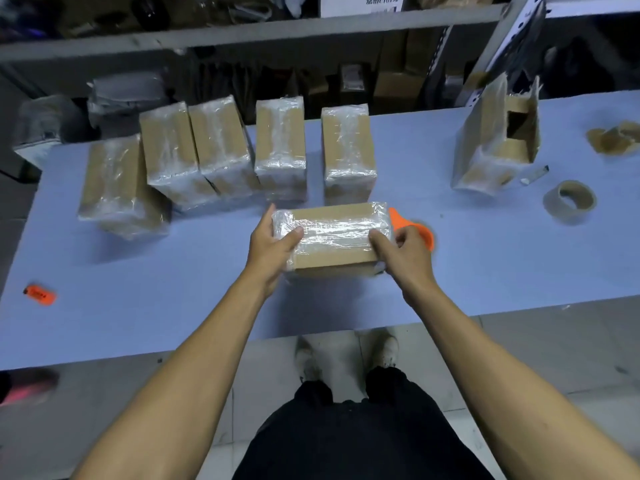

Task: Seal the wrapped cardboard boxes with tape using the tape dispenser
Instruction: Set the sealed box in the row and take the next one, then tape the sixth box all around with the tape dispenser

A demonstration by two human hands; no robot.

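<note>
A wrapped cardboard box (332, 237) lies on its side in the middle of the blue table (173, 306), shiny clear tape across its top. My left hand (272, 245) grips its left end, thumb on top. My right hand (403, 252) holds its right end with the thumb on the taped top. The orange tape dispenser (420, 230) shows behind my right hand, partly hidden; I cannot tell whether that hand's fingers hold it. Several more wrapped boxes (280, 147) stand in a row behind.
An opened, torn cardboard box (498, 140) stands at the right. Near it lie a brown tape roll (569, 201), crumpled tape scraps (614, 136) and a small metal piece (535, 174). A small orange object (40, 294) lies at the table's left. Shelves stand behind.
</note>
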